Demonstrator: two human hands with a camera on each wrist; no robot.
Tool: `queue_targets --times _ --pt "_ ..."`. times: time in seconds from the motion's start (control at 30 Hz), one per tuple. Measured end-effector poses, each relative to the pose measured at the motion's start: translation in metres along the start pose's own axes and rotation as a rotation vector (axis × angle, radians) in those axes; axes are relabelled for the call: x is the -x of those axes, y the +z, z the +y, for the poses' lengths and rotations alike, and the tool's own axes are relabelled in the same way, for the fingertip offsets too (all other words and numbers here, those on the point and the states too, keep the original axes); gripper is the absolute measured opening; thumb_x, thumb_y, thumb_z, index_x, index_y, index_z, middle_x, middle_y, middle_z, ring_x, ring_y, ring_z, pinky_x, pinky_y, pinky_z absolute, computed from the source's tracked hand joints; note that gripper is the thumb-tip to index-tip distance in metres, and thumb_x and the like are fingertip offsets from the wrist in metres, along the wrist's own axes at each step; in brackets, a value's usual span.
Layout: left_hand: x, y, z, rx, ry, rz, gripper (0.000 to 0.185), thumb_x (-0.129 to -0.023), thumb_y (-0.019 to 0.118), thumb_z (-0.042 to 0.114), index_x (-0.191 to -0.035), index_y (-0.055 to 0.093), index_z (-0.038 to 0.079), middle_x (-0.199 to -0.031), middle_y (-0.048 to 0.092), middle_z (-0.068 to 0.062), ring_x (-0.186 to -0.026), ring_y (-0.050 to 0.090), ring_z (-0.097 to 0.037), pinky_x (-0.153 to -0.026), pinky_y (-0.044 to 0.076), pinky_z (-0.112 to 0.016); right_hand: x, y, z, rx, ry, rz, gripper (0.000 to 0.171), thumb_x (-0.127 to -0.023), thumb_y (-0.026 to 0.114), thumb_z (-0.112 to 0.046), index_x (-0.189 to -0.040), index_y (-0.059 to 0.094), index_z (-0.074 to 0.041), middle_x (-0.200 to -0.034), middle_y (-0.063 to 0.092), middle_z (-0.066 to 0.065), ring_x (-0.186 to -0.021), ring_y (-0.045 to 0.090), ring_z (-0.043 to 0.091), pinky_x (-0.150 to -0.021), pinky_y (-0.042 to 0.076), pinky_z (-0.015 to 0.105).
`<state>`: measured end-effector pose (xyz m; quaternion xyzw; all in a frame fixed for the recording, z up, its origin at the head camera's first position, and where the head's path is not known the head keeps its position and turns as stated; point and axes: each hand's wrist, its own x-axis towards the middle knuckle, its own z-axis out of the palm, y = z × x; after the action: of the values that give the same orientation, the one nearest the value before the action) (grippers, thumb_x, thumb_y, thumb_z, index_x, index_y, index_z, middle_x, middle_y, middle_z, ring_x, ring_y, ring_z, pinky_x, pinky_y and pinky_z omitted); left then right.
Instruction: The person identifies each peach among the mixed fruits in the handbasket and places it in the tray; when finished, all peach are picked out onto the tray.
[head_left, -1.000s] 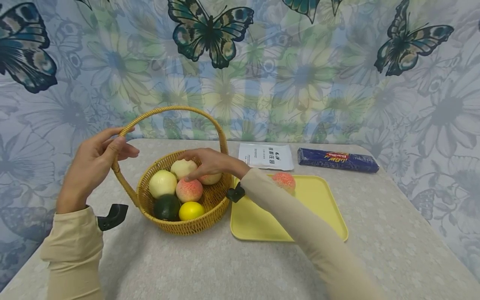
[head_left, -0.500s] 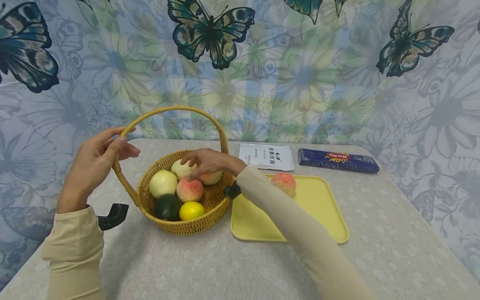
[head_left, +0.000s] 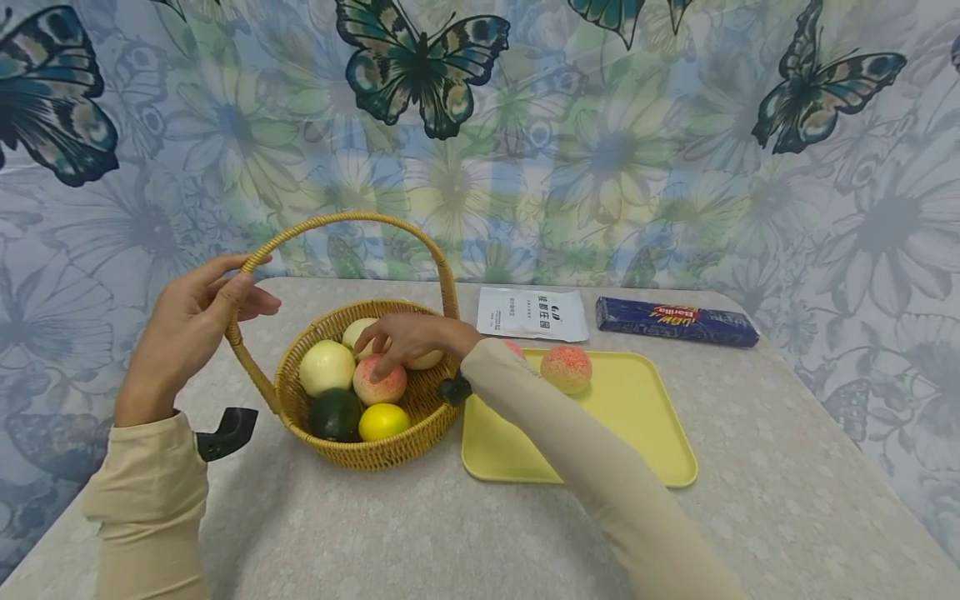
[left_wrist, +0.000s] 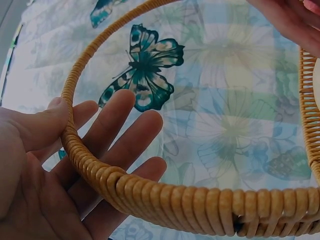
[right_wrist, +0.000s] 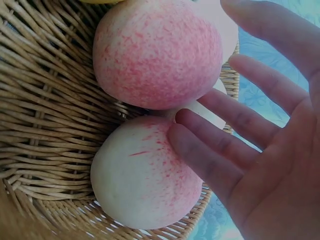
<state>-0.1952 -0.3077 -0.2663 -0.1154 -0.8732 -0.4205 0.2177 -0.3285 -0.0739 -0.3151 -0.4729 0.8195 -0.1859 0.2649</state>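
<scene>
A wicker basket with a tall hoop handle holds a pale apple, a pink peach, a dark green fruit, a lemon and paler fruit behind. My left hand holds the handle's left side between thumb and straight fingers; in the left wrist view the handle crosses my palm. My right hand hovers inside the basket, fingers spread and relaxed, fingertips on the pink peach. The right wrist view shows that peach, a paler one and my fingers against them.
A yellow tray lies right of the basket with one pink peach on it; a second pink fruit peeks out behind my forearm. Behind the tray lie a white packet and a blue pasta box. A butterfly-print cloth hangs behind the table.
My right hand has sunk lower into the basket, its fingertips coming down onto the pink peach. The left hand and the basket have stayed put.
</scene>
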Motion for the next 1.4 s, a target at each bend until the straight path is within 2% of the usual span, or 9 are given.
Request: queue_targets --times 0.3,0.63,0.83,0.97,1.27,1.4 --pt "0.004 0.001 0.003 -0.003 0.002 0.005 0.035 -0.103 0.044 0.027 -0.135 0.054 0.015 -0.084 0.071 0.009 -0.083 0.066 0.002 -0.075 0.048 -0.007 -0.003 0.005 -0.001 0.01 0.006 -0.011 0.055 -0.088 0.071 -0.024 -0.138 0.052 -0.014 -0.129 0.055 0.009 -0.118 0.051 0.02 -0.091 0.045 0.024" --pt "0.008 0.004 0.006 0.003 0.002 0.008 0.035 -0.103 0.044 0.027 -0.135 0.054 0.015 -0.084 0.071 0.006 -0.083 0.066 0.001 -0.075 0.049 -0.008 0.001 0.01 -0.003 0.072 0.037 -0.024 0.059 -0.087 0.071 -0.022 -0.141 0.048 -0.01 -0.139 0.052 0.008 -0.127 0.047 0.019 -0.099 0.041 0.022" --pt "0.01 0.005 0.007 -0.011 0.004 0.018 0.035 -0.103 0.044 0.028 -0.134 0.054 0.015 -0.084 0.071 0.008 -0.082 0.066 0.002 -0.075 0.048 -0.007 0.005 0.015 -0.004 -0.021 0.079 -0.052 0.062 -0.085 0.072 -0.014 -0.142 0.047 -0.011 -0.141 0.05 0.004 -0.127 0.046 0.016 -0.099 0.041 0.022" --pt "0.012 0.006 0.007 -0.018 -0.001 0.022 0.035 -0.103 0.044 0.028 -0.134 0.054 0.015 -0.084 0.071 0.008 -0.082 0.066 0.002 -0.075 0.048 -0.007 0.005 0.019 -0.005 -0.016 0.083 -0.064 0.067 -0.084 0.073 -0.013 -0.144 0.044 -0.011 -0.143 0.047 0.002 -0.127 0.045 0.014 -0.101 0.04 0.023" --pt "0.015 0.008 0.008 -0.027 -0.004 0.024 0.036 -0.103 0.044 0.03 -0.134 0.054 0.015 -0.085 0.071 0.008 -0.083 0.065 0.002 -0.074 0.048 -0.007 0.004 0.021 -0.003 0.074 0.056 -0.036 0.063 -0.085 0.074 -0.019 -0.141 0.048 -0.012 -0.135 0.053 0.002 -0.116 0.05 0.012 -0.093 0.041 0.019" --pt "0.016 0.008 0.008 -0.022 0.001 0.026 0.036 -0.103 0.044 0.03 -0.134 0.054 0.014 -0.084 0.071 0.008 -0.082 0.066 0.001 -0.075 0.048 -0.007 0.005 0.021 -0.002 0.05 0.039 -0.014 0.06 -0.084 0.075 -0.018 -0.139 0.05 -0.01 -0.133 0.055 0.003 -0.113 0.052 0.013 -0.091 0.043 0.019"
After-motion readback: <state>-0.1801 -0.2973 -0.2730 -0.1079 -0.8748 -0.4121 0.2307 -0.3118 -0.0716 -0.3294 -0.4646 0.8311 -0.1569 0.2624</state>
